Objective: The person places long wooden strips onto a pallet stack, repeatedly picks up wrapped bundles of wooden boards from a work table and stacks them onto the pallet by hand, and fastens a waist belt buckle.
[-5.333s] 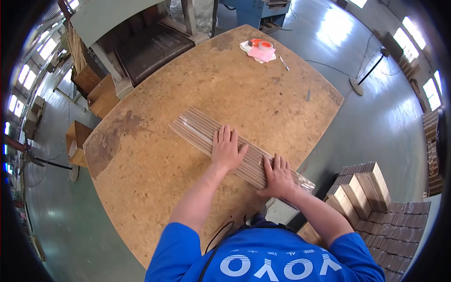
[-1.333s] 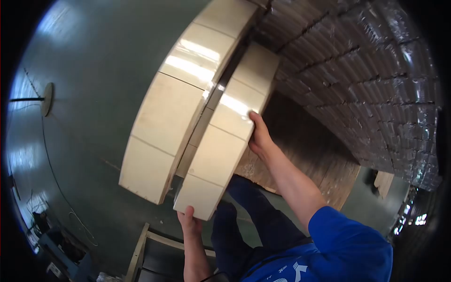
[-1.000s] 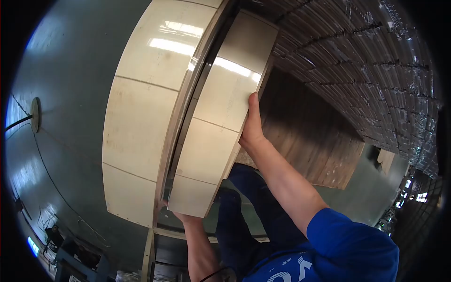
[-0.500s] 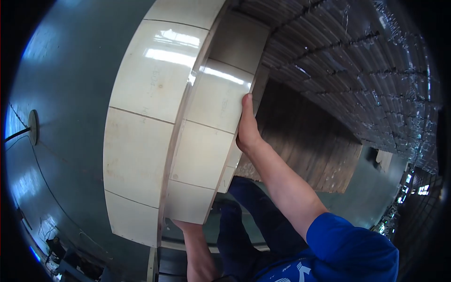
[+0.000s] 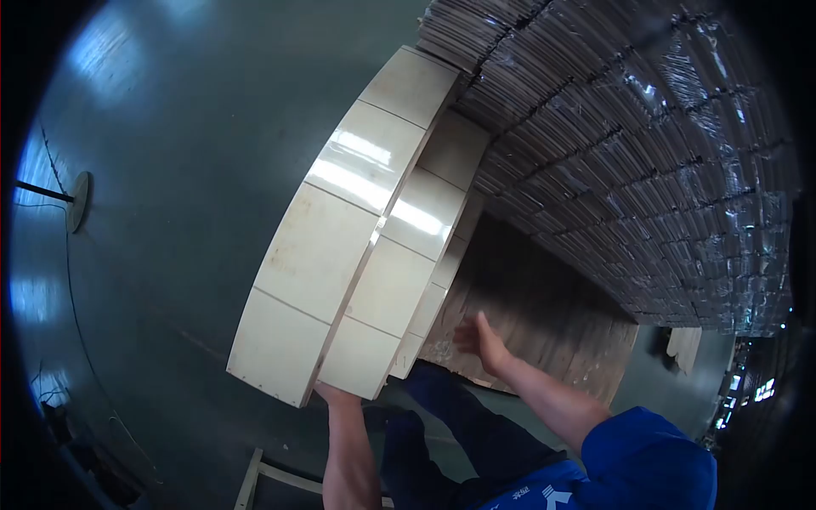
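Note:
Long cream panels with thin dark cross lines lie one over another, stepped like stairs, and look curved in this wide view. Against the near end of the stack is my left hand, gripping a panel there; its fingers are hidden by the panels. My right hand is off the panels, to their right, above a brown wooden board. Its fingers are spread and hold nothing. A second, narrower panel shows beside the top one, with more edges below it.
A tall stack of flat sheets in clear film rises on the right, beside the board. A round base with a pole stands on the green floor at left, a cable running from it. A metal frame is near my feet.
My right hand has let go of the panel's right edge and come down and right, opening. The panels appear farther away and more tilted in view; my left hand stays at their near end.

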A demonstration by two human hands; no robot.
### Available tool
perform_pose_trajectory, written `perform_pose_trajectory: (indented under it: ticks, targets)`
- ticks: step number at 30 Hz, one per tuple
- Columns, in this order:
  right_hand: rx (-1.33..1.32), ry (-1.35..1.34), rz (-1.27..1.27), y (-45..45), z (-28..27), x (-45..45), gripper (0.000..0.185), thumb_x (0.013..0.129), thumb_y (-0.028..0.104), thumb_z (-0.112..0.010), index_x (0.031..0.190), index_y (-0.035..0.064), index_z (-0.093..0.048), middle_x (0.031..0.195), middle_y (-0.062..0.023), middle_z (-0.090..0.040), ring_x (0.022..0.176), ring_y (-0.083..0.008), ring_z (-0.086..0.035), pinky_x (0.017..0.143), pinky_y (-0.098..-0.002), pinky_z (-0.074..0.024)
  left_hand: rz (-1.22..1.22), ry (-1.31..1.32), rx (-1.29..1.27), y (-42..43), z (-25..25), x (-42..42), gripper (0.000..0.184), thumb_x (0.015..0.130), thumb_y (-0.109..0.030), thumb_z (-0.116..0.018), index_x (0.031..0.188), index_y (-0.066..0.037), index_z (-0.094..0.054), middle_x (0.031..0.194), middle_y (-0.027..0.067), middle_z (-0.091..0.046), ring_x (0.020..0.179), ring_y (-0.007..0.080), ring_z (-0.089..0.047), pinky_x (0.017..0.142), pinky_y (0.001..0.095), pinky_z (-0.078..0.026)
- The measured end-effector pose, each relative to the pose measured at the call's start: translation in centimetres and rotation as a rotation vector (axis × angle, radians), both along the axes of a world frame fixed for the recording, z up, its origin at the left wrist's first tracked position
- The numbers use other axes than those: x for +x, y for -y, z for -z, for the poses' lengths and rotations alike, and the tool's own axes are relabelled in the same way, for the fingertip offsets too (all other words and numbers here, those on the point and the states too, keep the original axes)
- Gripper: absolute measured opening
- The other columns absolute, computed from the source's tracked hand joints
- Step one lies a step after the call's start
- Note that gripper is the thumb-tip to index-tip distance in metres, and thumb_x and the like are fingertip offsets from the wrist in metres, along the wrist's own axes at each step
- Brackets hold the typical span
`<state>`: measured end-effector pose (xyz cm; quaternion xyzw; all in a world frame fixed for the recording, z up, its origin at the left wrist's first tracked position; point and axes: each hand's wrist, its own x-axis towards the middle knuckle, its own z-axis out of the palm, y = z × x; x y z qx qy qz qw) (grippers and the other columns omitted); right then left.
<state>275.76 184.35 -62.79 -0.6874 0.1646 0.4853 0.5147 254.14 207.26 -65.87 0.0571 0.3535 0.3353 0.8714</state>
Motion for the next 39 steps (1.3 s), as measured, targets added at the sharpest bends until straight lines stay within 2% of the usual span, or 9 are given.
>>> perform_pose_trajectory:
  ticks: [3, 9, 11, 14, 16, 21, 24, 31, 39]
  targets:
    - [-0.099, -0.094, -0.099, 2.8, -1.0, -4.5, 0.074, 0.098, 0.063, -0.034, 0.138, 0.0011, -0.043, 0.123, -0.019, -0.06, 0.108, -0.0305, -0.061, 0.092, -0.0422, -0.0501, -0.009, -0.086, -0.015, 0.2, 2.9, -1.6, 0.051, 0.102, -0.036, -0.032, 0.139, -0.003, -0.044, 0.143, 0.0135, -0.047, 0.13, 0.0307, -0.047, 0.106, 0.0446, -0.041]
    - [-0.024, -0.042, -0.563, 5.1, -7.2, -10.2, 0.061, 0.098, 0.054, -0.044, 0.129, 0.002, -0.053, 0.114, -0.0133, -0.063, 0.101, -0.0222, -0.062, 0.084, -0.0341, -0.0513, -0.036, -0.919, -0.125, 1.0, -3.9, -5.8, 0.062, 0.101, -0.049, -0.04, 0.14, 0.0, -0.042, 0.14, 0.0145, -0.047, 0.129, 0.0301, -0.045, 0.107, 0.0393, -0.038]
    - [0.001, -0.043, -0.63, 7.3, -8.6, -10.9, 0.054, 0.098, 0.051, -0.048, 0.123, 0.0035, -0.058, 0.105, -0.0083, -0.065, 0.094, -0.0169, -0.063, 0.079, -0.0304, -0.051, -0.01, -0.795, 0.053, 4.8, -5.1, -10.0, 0.058, 0.101, -0.044, -0.044, 0.137, 0.002, -0.043, 0.137, 0.0165, -0.049, 0.126, 0.0273, -0.046, 0.104, 0.0394, -0.039]
    - [-0.022, -0.066, -0.598, 12.9, -10.2, -11.1, 0.047, 0.095, 0.046, -0.056, 0.115, 0.0037, -0.064, 0.091, -0.0049, -0.067, 0.082, -0.0139, -0.062, 0.071, -0.0281, -0.0499, 0.582, -1.143, 0.439, 12.3, -2.4, -20.4, 0.04, 0.092, -0.032, -0.063, 0.113, 0.002, -0.063, 0.102, 0.015, -0.068, 0.097, 0.0235, -0.062, 0.089, 0.0357, -0.048]
    - [-0.223, 0.139, -0.777, 17.1, -11.3, -10.7, 0.041, 0.091, 0.041, -0.063, 0.106, 0.0032, -0.068, 0.08, -0.0049, -0.066, 0.071, -0.0124, -0.06, 0.063, -0.0268, -0.0485, 0.806, -1.19, 0.45, 16.7, -9.5, -24.9, 0.044, 0.087, -0.038, -0.066, 0.108, 0.001, -0.067, 0.103, 0.0181, -0.07, 0.098, 0.027, -0.066, 0.087, 0.0374, -0.05]
    - [-0.229, 0.079, -0.813, 22.0, -18.0, -10.3, 0.035, 0.089, 0.032, -0.067, 0.099, -0.0014, -0.066, 0.083, -0.0097, -0.068, 0.072, -0.0159, -0.065, 0.06, -0.0283, -0.0512, 0.899, -1.317, 0.359, 27.3, -13.5, -38.2, 0.047, 0.084, -0.042, -0.068, 0.103, 0.001, -0.07, 0.097, 0.0152, -0.072, 0.096, 0.0268, -0.068, 0.084, 0.0373, -0.052]
    - [-0.165, 0.055, -0.914, 23.4, -18.8, -8.8, 0.035, 0.088, 0.029, -0.068, 0.104, -0.0025, -0.066, 0.086, -0.0091, -0.069, 0.074, -0.0162, -0.067, 0.062, -0.0277, -0.0523, 0.452, -1.255, 0.114, 34.1, -16.2, -40.2, 0.035, 0.085, -0.036, -0.068, 0.083, -0.001, -0.071, 0.072, 0.0055, -0.067, 0.073, 0.0161, -0.065, 0.069, 0.0307, -0.05]
    - [0.117, -0.018, -1.542, 21.2, -20.9, -5.5, 0.037, 0.09, 0.027, -0.067, 0.113, -0.0007, -0.065, 0.092, -0.0068, -0.069, 0.087, -0.0141, -0.065, 0.077, -0.0273, -0.0512, 0.167, -1.283, -0.006, 54.0, -16.7, -36.1, 0.051, 0.081, -0.04, -0.074, 0.109, 0.002, -0.068, 0.099, 0.0129, -0.071, 0.096, 0.0197, -0.066, 0.084, 0.032, -0.053]
    - [0.474, -0.353, -1.995, 21.2, -32.3, -8.3, 0.034, 0.09, 0.018, -0.068, 0.118, -0.0002, -0.064, 0.111, -0.005, -0.067, 0.1, -0.0141, -0.063, 0.092, -0.028, -0.0478, 0.112, -0.993, 0.182, 65.9, -35.8, -26.1, 0.041, 0.092, -0.023, -0.069, 0.126, -0.002, -0.058, 0.113, 0.0092, -0.067, 0.106, 0.0165, -0.062, 0.096, 0.0313, -0.048]
